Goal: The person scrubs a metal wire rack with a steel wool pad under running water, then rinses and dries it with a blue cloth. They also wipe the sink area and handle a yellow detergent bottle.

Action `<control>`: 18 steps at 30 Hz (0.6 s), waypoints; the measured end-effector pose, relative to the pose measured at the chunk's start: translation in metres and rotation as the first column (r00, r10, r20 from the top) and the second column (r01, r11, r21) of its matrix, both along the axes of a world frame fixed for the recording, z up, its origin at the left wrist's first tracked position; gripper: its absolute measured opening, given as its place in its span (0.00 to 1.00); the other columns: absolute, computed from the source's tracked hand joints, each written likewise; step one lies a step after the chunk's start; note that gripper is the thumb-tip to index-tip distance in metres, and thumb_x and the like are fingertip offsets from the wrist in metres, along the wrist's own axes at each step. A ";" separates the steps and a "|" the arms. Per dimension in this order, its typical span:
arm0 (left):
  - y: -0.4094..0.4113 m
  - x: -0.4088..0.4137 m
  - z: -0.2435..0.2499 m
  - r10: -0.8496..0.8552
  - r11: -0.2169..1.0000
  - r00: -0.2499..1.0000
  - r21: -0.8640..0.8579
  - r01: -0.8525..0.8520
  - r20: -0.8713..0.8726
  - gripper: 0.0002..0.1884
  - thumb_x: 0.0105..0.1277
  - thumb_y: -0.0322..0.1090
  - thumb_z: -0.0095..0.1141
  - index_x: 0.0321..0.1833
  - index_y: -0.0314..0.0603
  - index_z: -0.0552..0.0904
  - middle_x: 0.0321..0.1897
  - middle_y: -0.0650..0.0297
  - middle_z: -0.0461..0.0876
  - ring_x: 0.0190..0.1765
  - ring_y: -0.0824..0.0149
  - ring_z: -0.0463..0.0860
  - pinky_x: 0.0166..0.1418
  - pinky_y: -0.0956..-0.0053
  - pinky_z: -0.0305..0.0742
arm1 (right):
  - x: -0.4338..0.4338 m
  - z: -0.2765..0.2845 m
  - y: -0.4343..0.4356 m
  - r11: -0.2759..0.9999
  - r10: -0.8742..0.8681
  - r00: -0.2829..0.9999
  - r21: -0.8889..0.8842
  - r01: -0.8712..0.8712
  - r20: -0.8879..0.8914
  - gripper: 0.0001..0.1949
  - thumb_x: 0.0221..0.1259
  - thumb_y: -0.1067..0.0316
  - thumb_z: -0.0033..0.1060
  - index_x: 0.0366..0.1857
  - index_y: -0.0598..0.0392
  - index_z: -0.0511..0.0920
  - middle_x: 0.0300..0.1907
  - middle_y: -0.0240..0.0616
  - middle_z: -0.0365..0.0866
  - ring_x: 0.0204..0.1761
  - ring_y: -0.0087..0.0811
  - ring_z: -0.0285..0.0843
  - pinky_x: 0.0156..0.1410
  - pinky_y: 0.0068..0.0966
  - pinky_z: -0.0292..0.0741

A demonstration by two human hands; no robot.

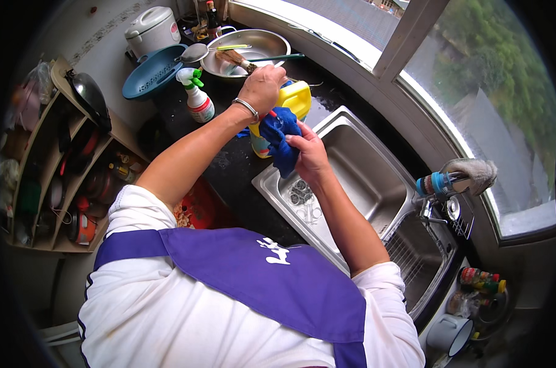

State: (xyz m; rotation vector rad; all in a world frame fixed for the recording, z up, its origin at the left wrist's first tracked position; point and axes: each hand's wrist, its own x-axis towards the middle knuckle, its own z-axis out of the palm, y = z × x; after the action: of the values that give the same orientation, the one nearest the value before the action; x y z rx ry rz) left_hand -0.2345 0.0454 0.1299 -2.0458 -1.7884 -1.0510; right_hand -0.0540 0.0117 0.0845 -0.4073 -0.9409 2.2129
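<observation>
My right hand [311,149] grips a bunched blue cloth [280,140] above the corner of the steel sink. Behind the cloth stands a yellow plastic jug [295,99] with a handle and a label, partly covered. My left hand [265,85], with a metal bangle at the wrist, is bent over the jug's top beside its handle. Its fingers point away from me and are mostly hidden, so what they hold does not show. A small red piece [272,113] sticks out between the wrist and the cloth. Close beyond the left hand is a straw brush [232,57].
A spray bottle [198,99], a blue colander [151,76] and a steel pan [271,41] with a strainer [195,53] stand on the black counter [227,168]. The double sink [365,170] is at right, its faucet [427,209] beyond. Shelves [71,170] stand left.
</observation>
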 end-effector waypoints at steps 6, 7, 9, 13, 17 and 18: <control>0.000 0.000 0.003 0.037 0.994 0.996 -0.105 -0.028 0.079 0.08 0.66 0.34 0.50 0.35 0.36 0.76 0.34 0.51 0.77 0.42 0.50 0.77 0.48 0.60 0.71 | 0.008 -0.001 -0.001 1.000 -0.011 1.000 -0.023 0.011 0.010 0.22 0.53 0.80 0.53 0.56 0.59 0.72 0.45 0.35 0.81 0.43 0.26 0.80 0.54 0.28 0.78; -0.001 -0.001 0.004 0.039 0.992 0.998 -0.119 -0.032 0.056 0.08 0.66 0.34 0.50 0.35 0.36 0.77 0.34 0.52 0.78 0.42 0.51 0.77 0.49 0.61 0.71 | 0.008 -0.003 -0.001 1.000 -0.005 1.000 -0.026 0.005 0.008 0.22 0.53 0.80 0.52 0.57 0.59 0.72 0.45 0.34 0.81 0.43 0.25 0.80 0.53 0.27 0.78; -0.001 -0.001 0.001 0.018 0.996 1.000 -0.091 -0.017 0.016 0.08 0.66 0.34 0.50 0.36 0.37 0.77 0.35 0.52 0.78 0.42 0.51 0.77 0.50 0.61 0.71 | 0.006 -0.004 0.000 1.000 -0.008 1.000 -0.005 0.008 0.004 0.22 0.54 0.80 0.53 0.56 0.58 0.72 0.45 0.34 0.81 0.42 0.25 0.80 0.52 0.26 0.78; 0.000 0.000 -0.002 0.034 0.998 0.999 -0.058 -0.033 0.012 0.08 0.65 0.34 0.50 0.36 0.37 0.78 0.36 0.52 0.78 0.44 0.51 0.77 0.51 0.61 0.71 | 0.001 -0.012 0.004 1.000 0.001 1.000 0.009 -0.001 0.006 0.24 0.53 0.80 0.52 0.58 0.59 0.71 0.46 0.38 0.81 0.44 0.28 0.81 0.53 0.29 0.79; -0.002 0.004 0.002 0.035 0.999 0.999 0.033 -0.035 -0.003 0.07 0.65 0.34 0.51 0.35 0.39 0.78 0.34 0.54 0.78 0.42 0.52 0.77 0.49 0.61 0.71 | 0.002 -0.010 -0.002 0.999 -0.002 0.999 -0.038 0.000 -0.034 0.23 0.53 0.80 0.52 0.57 0.59 0.71 0.45 0.37 0.81 0.42 0.26 0.80 0.52 0.28 0.79; -0.005 0.005 0.004 0.034 0.996 0.999 0.083 -0.034 -0.004 0.07 0.65 0.35 0.51 0.34 0.39 0.78 0.33 0.54 0.78 0.41 0.52 0.77 0.48 0.60 0.71 | 0.004 -0.012 -0.005 0.999 -0.009 0.997 -0.052 0.005 -0.073 0.22 0.53 0.80 0.52 0.56 0.59 0.71 0.44 0.36 0.81 0.43 0.26 0.80 0.52 0.28 0.79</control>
State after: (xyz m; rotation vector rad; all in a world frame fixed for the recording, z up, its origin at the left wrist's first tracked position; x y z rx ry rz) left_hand -0.2290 0.0409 0.1334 -1.9610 -1.7398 -1.0900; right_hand -0.0504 0.0069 0.0721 -0.3499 -0.8434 2.2345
